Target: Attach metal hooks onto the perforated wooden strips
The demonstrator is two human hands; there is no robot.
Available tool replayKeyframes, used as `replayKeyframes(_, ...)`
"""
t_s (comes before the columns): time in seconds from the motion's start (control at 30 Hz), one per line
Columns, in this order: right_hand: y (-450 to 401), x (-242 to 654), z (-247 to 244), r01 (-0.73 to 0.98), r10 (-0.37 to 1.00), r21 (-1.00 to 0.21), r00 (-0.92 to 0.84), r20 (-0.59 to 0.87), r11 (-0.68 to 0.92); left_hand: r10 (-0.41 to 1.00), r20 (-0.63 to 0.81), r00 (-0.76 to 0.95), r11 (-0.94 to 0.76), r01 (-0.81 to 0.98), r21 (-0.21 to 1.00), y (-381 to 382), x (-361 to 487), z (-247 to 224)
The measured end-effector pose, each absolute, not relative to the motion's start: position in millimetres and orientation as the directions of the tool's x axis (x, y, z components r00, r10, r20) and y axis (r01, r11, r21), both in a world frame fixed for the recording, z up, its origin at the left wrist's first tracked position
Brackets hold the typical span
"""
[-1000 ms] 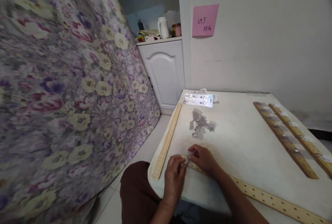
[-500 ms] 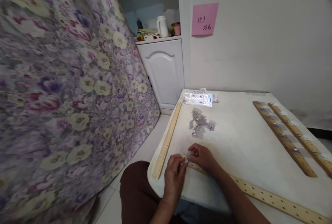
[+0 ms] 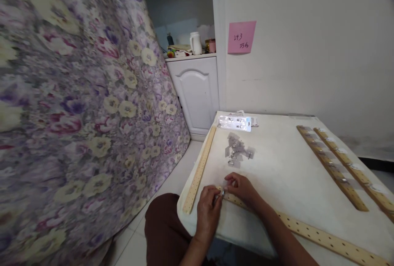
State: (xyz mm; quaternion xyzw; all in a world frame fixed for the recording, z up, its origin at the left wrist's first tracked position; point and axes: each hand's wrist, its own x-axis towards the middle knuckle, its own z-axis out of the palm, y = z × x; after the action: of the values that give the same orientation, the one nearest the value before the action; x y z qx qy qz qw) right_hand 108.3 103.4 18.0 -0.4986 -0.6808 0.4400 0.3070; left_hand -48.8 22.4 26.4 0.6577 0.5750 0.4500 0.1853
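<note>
A small shiny metal clip [image 3: 223, 192] sits at the near-left end of a pale wooden strip with rows of holes [image 3: 323, 236]. My left hand [image 3: 209, 209] is closed, its fingertips pinched on this clip from the left. Just to the right, my right hand [image 3: 241, 189] curls over the strip with thumb and fingers bent close together beside the clip. Whatever lies between those right fingers is too small to make out. Beyond both hands is a loose pile of metal clips with clear plastic tabs [image 3: 236, 150].
Another holed wooden strip [image 3: 200, 167] lies along the table's left edge. Two strips bearing clips, an inner one [image 3: 331, 165] and an outer one [image 3: 353, 167], lie at the right. A clear blister pack [image 3: 234, 123] rests at the back. A flowered curtain [image 3: 92, 106] hangs left.
The camera view has tilted up slightly, so everything sits a little lower. My right fingers have shifted slightly away from the metal clip; my left hand stays at it.
</note>
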Motion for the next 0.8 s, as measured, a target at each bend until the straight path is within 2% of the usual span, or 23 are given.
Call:
replayKeyframes(0.17,93.6,131.4,22.4,0.398,0.968,-0.908,-0.251,0.029,0.131,0.914,0.399,-0.069,-0.284,0.593,0.753,21.2,-49.3,26.2)
replayKeyframes(0.4,34.3,222.3,27.4,0.557,0.986,-0.82,-0.159,0.048,0.13,0.901,0.424,-0.094,-0.292,0.593,0.75,20.5,-52.8,20.5)
replayKeyframes(0.53,2.1,261.4,24.2,0.664,0.984,-0.735,-0.177,0.025,0.138,0.903,0.42,-0.092,-0.298,0.569,0.767,20.3,-55.1,16.0)
replayKeyframes(0.67,-11.4,270.2,20.8,0.73,0.98,-0.659,-0.189,0.06,0.181,0.901,0.421,-0.104,-0.292,0.571,0.767,20.8,-55.4,13.8)
replayKeyframes(0.8,-13.7,265.2,21.8,0.747,0.983,-0.642,-0.169,0.066,0.171,0.901,0.414,-0.129,-0.274,0.571,0.774,21.8,-56.0,12.8)
